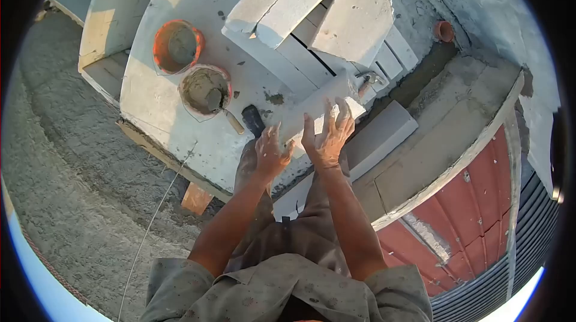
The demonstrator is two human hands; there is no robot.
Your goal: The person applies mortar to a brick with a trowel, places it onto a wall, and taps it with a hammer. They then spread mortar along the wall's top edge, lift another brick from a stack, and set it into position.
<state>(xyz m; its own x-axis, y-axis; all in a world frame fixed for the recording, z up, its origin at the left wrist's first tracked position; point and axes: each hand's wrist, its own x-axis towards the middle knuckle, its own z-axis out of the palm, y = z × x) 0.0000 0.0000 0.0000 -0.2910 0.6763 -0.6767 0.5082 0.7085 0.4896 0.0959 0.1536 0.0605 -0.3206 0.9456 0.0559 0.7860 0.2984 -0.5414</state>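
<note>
Pale slab (pixel 144 103) beneath block (pixel 321 106), no legible writing.

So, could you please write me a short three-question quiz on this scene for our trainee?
1. What rests in the round, orange-rimmed bucket of grey mortar nearer the person?
a) a long-handled shovel
b) a wooden-handled trowel
c) a flat paintbrush

2. True or false: the bare left hand and bare right hand are apart, fingers open, near a pale rectangular block.

3. How many round, orange-rimmed buckets stand on the pale, flat slab?

Key: 1: b; 2: true; 3: two, the nearer one and a farther bucket.
</note>
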